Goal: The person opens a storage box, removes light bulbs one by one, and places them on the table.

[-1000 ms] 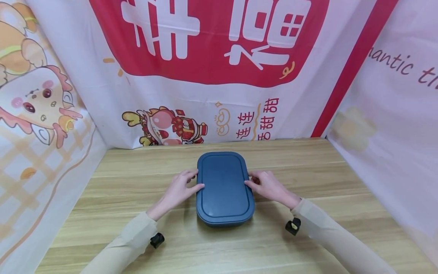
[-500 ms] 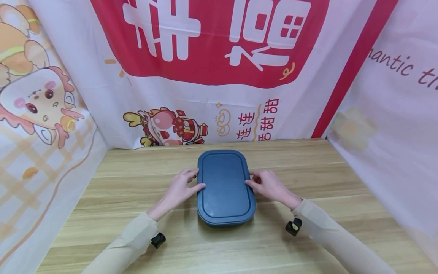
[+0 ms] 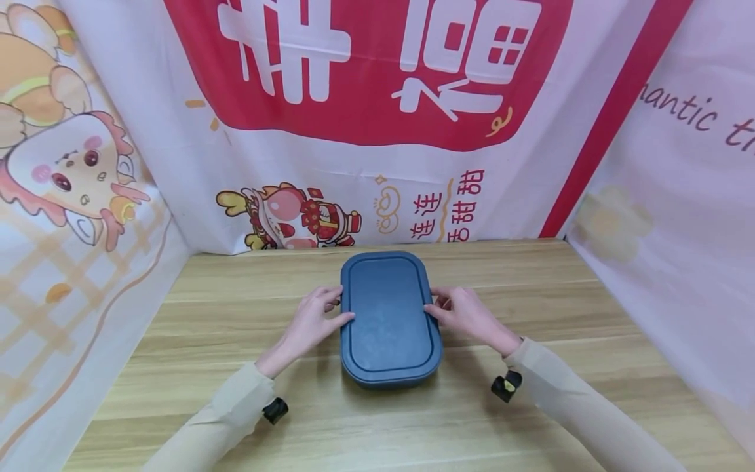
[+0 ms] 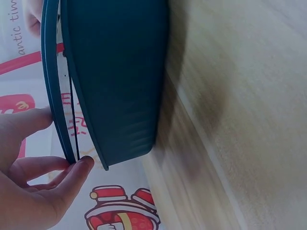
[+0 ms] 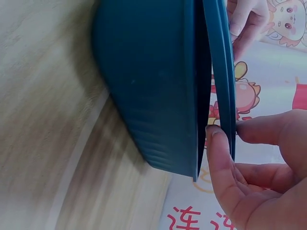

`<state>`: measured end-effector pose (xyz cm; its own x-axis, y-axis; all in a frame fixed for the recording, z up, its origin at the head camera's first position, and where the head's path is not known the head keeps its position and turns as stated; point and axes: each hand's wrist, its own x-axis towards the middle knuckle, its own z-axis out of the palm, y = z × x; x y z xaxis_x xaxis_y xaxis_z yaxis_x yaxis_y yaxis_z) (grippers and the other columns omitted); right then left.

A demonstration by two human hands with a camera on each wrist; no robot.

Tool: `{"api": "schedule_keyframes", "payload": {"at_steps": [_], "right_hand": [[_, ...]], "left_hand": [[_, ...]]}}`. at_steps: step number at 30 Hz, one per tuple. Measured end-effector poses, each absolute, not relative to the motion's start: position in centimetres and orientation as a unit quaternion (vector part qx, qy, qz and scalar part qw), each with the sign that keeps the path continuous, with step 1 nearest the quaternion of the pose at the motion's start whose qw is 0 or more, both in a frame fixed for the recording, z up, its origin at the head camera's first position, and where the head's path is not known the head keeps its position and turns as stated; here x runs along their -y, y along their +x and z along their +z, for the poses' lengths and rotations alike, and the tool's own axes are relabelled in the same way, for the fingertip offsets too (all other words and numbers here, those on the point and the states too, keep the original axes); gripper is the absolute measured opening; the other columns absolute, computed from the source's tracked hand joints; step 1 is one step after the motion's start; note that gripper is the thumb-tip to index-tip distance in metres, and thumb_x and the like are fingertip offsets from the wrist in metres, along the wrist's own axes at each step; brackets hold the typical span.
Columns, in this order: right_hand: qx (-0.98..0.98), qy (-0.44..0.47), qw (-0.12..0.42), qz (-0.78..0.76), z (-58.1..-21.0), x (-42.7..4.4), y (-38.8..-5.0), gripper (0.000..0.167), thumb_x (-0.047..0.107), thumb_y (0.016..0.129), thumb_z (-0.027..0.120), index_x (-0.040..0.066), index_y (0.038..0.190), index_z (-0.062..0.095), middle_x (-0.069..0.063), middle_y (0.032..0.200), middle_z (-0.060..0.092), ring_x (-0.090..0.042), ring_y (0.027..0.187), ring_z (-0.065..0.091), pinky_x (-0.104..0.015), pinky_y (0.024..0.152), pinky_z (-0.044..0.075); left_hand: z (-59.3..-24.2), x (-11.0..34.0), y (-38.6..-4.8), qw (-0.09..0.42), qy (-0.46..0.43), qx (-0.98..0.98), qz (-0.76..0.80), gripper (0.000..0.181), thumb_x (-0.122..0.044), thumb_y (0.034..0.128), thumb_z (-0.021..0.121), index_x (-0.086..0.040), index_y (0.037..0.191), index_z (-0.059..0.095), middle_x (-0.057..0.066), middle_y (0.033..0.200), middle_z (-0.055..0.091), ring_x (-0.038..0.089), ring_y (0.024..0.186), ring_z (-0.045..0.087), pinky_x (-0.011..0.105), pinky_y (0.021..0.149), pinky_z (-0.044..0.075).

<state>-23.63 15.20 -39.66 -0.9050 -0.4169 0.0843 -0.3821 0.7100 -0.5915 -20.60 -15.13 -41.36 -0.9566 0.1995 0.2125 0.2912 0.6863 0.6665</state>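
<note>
A dark blue rectangular lid (image 3: 389, 314) lies over a box of the same colour. In the left wrist view the lid (image 4: 52, 81) is raised off the box (image 4: 115, 81) at the far end, leaving a gap. My left hand (image 3: 309, 326) pinches the lid's left edge, thumb on top and fingers beneath. Its right edge is pinched by my right hand (image 3: 468, 318). The right wrist view has the lid (image 5: 221, 72) tilted, apart from the rim of the box (image 5: 148, 86) at the far end. The inside of the box is hidden.
The box stands on a light wooden table (image 3: 236, 288). Printed cloth hangs behind it as a back wall (image 3: 366, 170), with more cloth on the left (image 3: 77, 275) and right (image 3: 678, 262). A black strap piece (image 3: 275, 410) hangs at the left cuff, another (image 3: 506, 387) at the right.
The lid's far edge has risen, tilting the lid upward at the back. Both hands have kept their hold on its sides, and the right hand has shifted up slightly.
</note>
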Motion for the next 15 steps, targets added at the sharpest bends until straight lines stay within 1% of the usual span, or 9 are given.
{"api": "schedule_keyframes", "payload": {"at_steps": [4, 11, 15], "right_hand": [[-0.923, -0.215, 0.031, -0.316, -39.2, -14.8, -23.6, 0.039, 0.018, 0.094, 0.067, -0.005, 0.125, 0.064, -0.006, 0.082, 0.071, -0.015, 0.072, 0.068, -0.018, 0.058, 0.054], [-0.923, -0.204, 0.044, -0.323, -39.0, -13.9, -23.8, 0.041, 0.019, 0.093, 0.068, -0.006, 0.125, 0.063, -0.006, 0.084, 0.07, -0.009, 0.067, 0.066, -0.02, 0.057, 0.055], [-0.923, -0.207, 0.033, -0.322, -38.7, -13.5, -24.0, 0.04, 0.018, 0.092, 0.069, -0.007, 0.122, 0.064, -0.007, 0.083, 0.071, -0.009, 0.068, 0.067, -0.02, 0.058, 0.055]], "left_hand": [[-40.9, 15.3, -20.5, 0.06, -0.125, 0.912, -0.385, 0.06, -0.019, 0.0881, 0.076, 0.006, 0.138, 0.053, 0.026, 0.128, 0.059, 0.039, 0.108, 0.068, 0.041, 0.091, 0.059], [-40.4, 15.8, -20.4, 0.055, -0.097, 0.911, -0.396, 0.06, -0.015, 0.0869, 0.076, 0.006, 0.138, 0.054, 0.028, 0.129, 0.059, 0.038, 0.106, 0.07, 0.041, 0.09, 0.059], [-40.3, 16.1, -20.3, 0.052, -0.084, 0.913, -0.396, 0.06, -0.015, 0.0869, 0.077, 0.005, 0.138, 0.054, 0.028, 0.13, 0.059, 0.036, 0.106, 0.07, 0.04, 0.089, 0.06]]}}
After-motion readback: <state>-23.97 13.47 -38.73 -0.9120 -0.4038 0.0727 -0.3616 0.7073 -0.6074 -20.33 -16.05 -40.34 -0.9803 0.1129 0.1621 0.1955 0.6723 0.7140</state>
